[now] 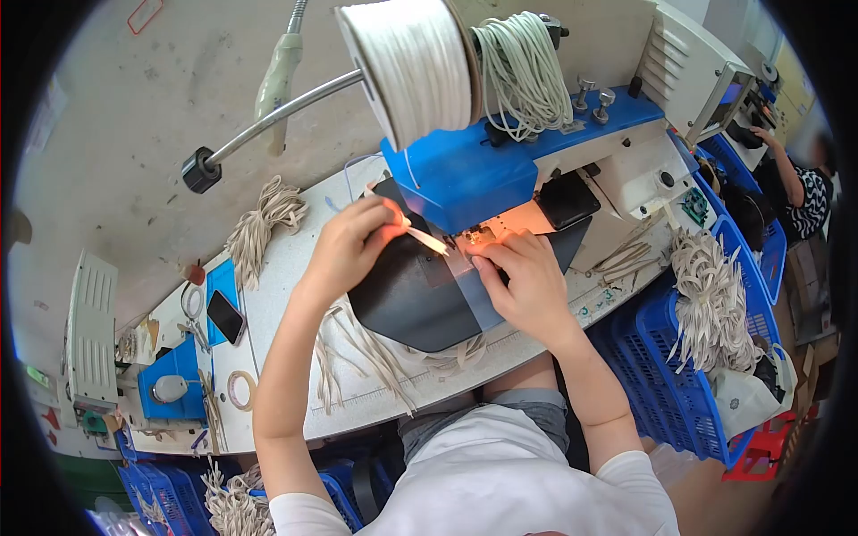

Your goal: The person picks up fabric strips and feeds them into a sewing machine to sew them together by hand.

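My left hand (359, 239) pinches a short cream fabric strip (429, 241) between thumb and fingers, left of the blue sewing machine (465, 183). The strip's free end points down and right toward the lit needle area. On the right of that area, my right hand (525, 281) is closed, thumb and index finger together close to the machine bed. What lies between those fingers is too small to make out. A black plate (416, 299) with a clear section spreads under both hands. Pale straps (357, 353) hang out from beneath it over the white table.
A spool of white cord (411, 71) and a coiled pale cord (523, 76) sit above the machine. A bundle of straps (268, 219) and a phone (225, 317) lie leftward. Blue crates (661, 375) stand at right, near another person (804, 192).
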Demonstrator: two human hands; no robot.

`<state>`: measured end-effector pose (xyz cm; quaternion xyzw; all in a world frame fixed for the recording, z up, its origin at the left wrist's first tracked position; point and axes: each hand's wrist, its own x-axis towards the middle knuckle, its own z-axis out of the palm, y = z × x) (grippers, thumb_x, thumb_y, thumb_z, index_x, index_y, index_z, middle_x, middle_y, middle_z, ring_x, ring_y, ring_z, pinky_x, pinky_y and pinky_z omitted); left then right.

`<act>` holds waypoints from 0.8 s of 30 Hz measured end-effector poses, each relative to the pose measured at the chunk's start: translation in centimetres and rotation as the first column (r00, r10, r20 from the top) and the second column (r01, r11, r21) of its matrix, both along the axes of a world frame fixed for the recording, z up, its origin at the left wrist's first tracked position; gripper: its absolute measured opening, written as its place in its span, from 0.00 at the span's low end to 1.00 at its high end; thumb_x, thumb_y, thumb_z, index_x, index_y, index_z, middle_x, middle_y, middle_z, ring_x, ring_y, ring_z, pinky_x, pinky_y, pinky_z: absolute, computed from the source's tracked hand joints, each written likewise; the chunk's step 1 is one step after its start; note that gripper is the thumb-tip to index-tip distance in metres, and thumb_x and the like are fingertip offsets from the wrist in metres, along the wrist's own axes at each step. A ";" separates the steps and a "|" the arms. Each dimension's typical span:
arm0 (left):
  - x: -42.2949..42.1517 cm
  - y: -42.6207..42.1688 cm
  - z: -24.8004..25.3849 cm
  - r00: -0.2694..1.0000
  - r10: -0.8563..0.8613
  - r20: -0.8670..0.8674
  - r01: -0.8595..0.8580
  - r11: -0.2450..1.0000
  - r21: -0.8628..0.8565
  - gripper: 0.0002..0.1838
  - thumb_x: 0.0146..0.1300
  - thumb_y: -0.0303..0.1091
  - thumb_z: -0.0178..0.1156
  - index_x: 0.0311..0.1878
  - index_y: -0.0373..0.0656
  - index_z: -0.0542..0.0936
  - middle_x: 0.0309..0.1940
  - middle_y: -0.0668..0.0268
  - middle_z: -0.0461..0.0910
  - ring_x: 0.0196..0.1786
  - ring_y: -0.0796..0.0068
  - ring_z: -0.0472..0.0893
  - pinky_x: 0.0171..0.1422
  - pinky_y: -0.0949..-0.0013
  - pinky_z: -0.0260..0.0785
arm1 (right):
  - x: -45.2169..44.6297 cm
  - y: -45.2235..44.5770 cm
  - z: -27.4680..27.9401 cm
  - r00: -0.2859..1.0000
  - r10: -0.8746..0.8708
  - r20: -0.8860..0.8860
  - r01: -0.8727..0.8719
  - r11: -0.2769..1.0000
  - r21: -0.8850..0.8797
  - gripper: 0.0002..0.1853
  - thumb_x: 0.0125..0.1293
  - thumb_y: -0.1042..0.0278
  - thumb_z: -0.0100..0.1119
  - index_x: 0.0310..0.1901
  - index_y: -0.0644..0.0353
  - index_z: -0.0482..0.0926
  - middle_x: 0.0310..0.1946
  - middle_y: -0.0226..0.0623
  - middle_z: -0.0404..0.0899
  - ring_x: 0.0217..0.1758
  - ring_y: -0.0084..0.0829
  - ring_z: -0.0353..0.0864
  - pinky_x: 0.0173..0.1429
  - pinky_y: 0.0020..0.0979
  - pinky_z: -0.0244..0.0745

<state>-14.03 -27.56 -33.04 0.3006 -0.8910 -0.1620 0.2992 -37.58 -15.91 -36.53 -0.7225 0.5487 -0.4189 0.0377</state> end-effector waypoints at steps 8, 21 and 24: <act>0.0 6.5 2.8 0.995 -0.053 0.081 0.065 0.986 -0.153 0.05 0.59 0.26 0.67 0.39 0.42 0.83 0.37 0.64 0.84 0.37 0.58 0.84 0.40 0.63 0.77 | 2.1 2.8 2.1 0.896 0.251 0.366 -0.289 0.956 0.053 0.03 0.63 0.71 0.65 0.34 0.60 0.81 0.26 0.33 0.78 0.33 0.35 0.77 0.45 0.35 0.65; 14.9 15.1 5.2 0.803 0.243 -0.545 0.058 0.876 0.478 0.05 0.60 0.22 0.68 0.40 0.34 0.84 0.26 0.63 0.83 0.22 0.80 0.77 0.25 0.80 0.62 | -4.5 10.3 -1.7 0.391 0.151 0.908 -0.754 0.619 0.221 0.05 0.67 0.76 0.63 0.34 0.66 0.79 0.29 0.30 0.79 0.32 0.19 0.73 0.38 0.24 0.67; 15.1 14.2 3.1 0.736 0.644 -0.211 -0.352 0.629 0.693 0.06 0.66 0.26 0.65 0.43 0.34 0.82 0.26 0.63 0.83 0.23 0.82 0.77 0.24 0.81 0.60 | -1.3 9.9 -4.9 0.474 0.108 0.874 -0.843 0.342 0.415 0.08 0.70 0.69 0.65 0.40 0.65 0.82 0.30 0.24 0.79 0.34 0.16 0.74 0.38 0.21 0.68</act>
